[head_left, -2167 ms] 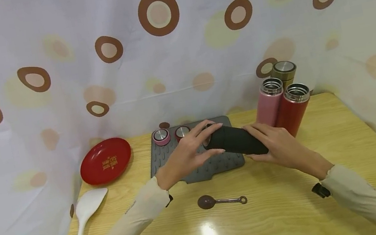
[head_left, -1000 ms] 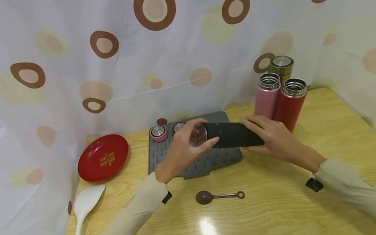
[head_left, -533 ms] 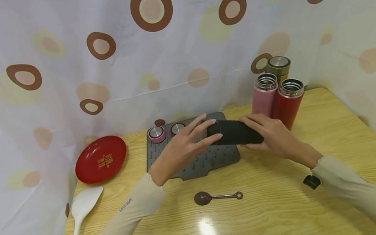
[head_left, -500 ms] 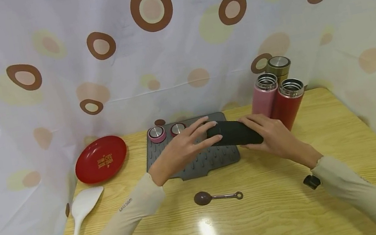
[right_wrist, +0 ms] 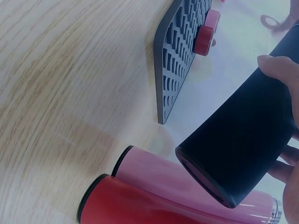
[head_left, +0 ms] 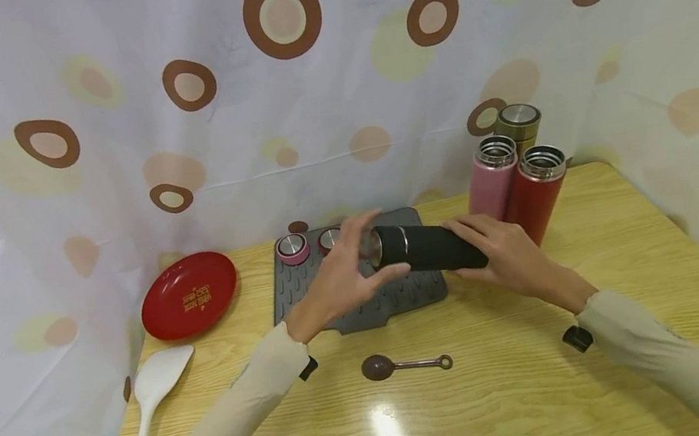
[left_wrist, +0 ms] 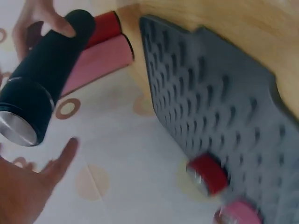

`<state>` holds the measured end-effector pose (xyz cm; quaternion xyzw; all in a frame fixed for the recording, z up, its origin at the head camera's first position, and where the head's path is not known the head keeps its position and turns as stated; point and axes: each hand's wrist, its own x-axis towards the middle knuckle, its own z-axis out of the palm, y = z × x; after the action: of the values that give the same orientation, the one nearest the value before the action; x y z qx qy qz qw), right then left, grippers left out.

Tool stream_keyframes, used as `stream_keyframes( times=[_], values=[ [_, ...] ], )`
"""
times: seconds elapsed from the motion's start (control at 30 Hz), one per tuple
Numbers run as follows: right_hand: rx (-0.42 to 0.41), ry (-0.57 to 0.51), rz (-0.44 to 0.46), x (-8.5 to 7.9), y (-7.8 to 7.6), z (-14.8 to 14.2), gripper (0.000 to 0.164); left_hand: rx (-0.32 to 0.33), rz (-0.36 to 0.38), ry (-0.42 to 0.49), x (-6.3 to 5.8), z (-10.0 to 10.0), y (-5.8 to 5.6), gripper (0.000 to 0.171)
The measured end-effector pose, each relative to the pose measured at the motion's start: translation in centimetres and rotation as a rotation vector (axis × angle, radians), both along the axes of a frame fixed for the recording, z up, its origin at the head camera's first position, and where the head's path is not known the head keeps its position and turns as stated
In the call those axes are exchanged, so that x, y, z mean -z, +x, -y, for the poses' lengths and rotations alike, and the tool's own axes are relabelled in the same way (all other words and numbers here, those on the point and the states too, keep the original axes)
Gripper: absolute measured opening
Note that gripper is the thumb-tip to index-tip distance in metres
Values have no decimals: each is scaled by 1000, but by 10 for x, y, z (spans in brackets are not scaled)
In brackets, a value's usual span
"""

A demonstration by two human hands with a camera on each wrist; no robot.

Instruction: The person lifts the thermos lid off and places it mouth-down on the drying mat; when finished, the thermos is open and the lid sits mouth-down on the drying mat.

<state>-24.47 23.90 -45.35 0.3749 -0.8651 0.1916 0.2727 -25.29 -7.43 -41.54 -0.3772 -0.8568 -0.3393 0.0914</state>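
My right hand grips the lower end of a black thermos, which is held tilted on its side over the grey mat. Its silver-topped lid points to the left, with a thin bright ring at the seam below it. Fingers spread and thumb stretched out, my left hand is around the lid end; the left wrist view shows a gap between this hand and the lid. From the right wrist view, the flat base of the thermos faces the camera, and my right thumb lies along its side.
A ridged grey mat bears a pink lid and a red lid. At right stand lidless pink and red thermoses, a gold one behind. A spoon, white spatula and red plate lie around.
My left fingers, laid over the lid end half a second ago, have spread and come off it, baring the lid and seam ring. The right hand keeps its grip in nearly the same place.
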Motion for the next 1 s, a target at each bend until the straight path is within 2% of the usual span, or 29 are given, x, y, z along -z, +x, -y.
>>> stream_keyframes(
  times=[0.1,0.17,0.2,0.23,0.3,0.4,0.47,0.57,0.67,0.73,0.8,0.9,1.0],
  values=[
    [18,-14,2,0,-1,-2,87,81,-319,-184,-1,6,-4,91],
    [19,-20,3,-1,-2,-3,89,121,-533,-269,-3,10,-8,87],
    [15,-22,6,-1,-3,-3,89,138,-612,-301,-4,12,-9,84],
    [9,-23,8,-1,-3,-3,89,160,-654,-317,-4,13,-10,81],
    [-6,-19,14,-2,-3,-3,88,198,-672,-322,-5,14,-11,76],
    [-13,-14,24,-2,-2,-2,88,232,-590,-280,-6,14,-9,71],
    [-8,-13,29,-1,-1,-1,87,218,-505,-229,-6,13,-7,68],
    [3,-17,33,0,-1,0,86,163,-292,-105,-6,9,-5,66],
    [6,-21,29,2,-1,2,86,72,-32,37,-5,5,-2,59],
    [7,-22,25,3,-1,2,85,17,96,101,-4,2,-1,55],
    [11,-21,24,4,-1,2,85,-18,154,123,-4,1,0,54],
    [22,-22,32,6,-1,1,83,-23,157,133,-5,-1,2,56],
    [43,-43,40,7,-2,0,84,-30,155,190,-7,-1,2,57]
  ],
)
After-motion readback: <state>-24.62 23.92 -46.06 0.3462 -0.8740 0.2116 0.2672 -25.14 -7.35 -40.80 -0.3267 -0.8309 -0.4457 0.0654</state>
